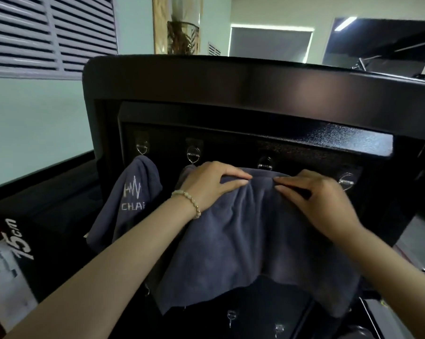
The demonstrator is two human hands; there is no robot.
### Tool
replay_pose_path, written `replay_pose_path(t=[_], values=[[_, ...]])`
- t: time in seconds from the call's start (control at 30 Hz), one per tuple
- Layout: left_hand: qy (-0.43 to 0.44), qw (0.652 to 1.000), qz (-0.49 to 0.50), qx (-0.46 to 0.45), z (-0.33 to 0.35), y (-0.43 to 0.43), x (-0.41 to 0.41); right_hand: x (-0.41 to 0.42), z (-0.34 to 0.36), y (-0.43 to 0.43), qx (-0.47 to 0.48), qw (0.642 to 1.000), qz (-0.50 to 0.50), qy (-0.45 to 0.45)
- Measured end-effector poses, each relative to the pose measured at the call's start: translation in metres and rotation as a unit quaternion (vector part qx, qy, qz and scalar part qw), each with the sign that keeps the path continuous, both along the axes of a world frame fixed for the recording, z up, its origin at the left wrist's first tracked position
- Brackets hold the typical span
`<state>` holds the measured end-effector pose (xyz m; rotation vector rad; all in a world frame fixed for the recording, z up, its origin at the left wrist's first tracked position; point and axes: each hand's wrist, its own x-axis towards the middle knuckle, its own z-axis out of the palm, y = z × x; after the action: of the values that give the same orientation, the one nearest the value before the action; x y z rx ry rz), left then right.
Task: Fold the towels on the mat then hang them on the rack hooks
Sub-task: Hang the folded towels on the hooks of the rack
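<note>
Fingers (236, 176) of both hands close on the top edge of a slate-grey terry towel (243, 241), which is held up against the front of the black metal rack (231, 79). The left hand (211, 184) lies over the towel's upper left part. Its fingers stretch along the edge and its thumb presses in below them, pinching a ridge of cloth. The right hand (314, 194) pinches the same edge just beside it, fingertips nearly touching those of the left hand. The cloth gathers into small pleats under that meeting point. Below the hands the towel hangs in loose folds down the rack's front, its lower edge uneven.

A row of round silver wire hooks runs across the rack's back panel, under its overhanging top. The towel's top edge sits just below the second hook (194, 154) and the third hook (265, 163), counted from the rack's left end. Whether the cloth is caught on either cannot be told. The fourth hook (346, 179) stands bare, nearer the rack's right end than the right hand.

A second grey towel with a white jagged-line logo (133, 192) hangs at the rack's left end, under the first hook (142, 145). Smaller lower hooks (231, 316) show on the rack beneath the held towel. A pale bead bracelet (187, 203) circles the left wrist. Left of the rack stands a black box marked "75cm" (23, 241), and above that side is a white louvred shutter (47, 33).
</note>
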<state>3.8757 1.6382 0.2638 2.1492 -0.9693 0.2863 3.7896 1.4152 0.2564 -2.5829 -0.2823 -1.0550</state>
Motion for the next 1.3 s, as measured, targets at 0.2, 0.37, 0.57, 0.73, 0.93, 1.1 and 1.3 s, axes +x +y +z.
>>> replay_pose_path(t=[0.2,0.37,0.57,0.73,0.93,1.1,1.3], values=[[-0.128,0.986,0.087,0.068,-0.034,-0.008,-0.017,0.000,-0.032,0.013,-0.019,0.991,-0.104,-0.081],[-0.246,0.945,0.184,0.109,-0.065,-0.004,-0.035,-0.002,-0.050,0.029,-0.077,0.975,-0.170,-0.121],[-0.210,0.947,0.164,0.180,-0.086,-0.005,-0.047,-0.016,-0.064,0.051,0.102,0.992,-0.073,0.013],[-0.062,0.988,0.058,0.126,-0.078,-0.014,-0.064,-0.019,-0.056,0.055,0.314,0.941,0.058,0.114],[0.179,0.979,-0.034,-0.096,-0.096,-0.001,-0.083,-0.043,-0.044,0.045,0.372,0.888,0.153,0.224],[0.230,0.965,-0.052,-0.115,-0.119,-0.012,-0.105,-0.057,-0.056,0.048,0.390,0.860,0.182,0.275],[0.219,0.969,-0.067,-0.099,-0.120,-0.007,-0.104,-0.060,-0.060,0.049,0.361,0.882,0.145,0.268]])
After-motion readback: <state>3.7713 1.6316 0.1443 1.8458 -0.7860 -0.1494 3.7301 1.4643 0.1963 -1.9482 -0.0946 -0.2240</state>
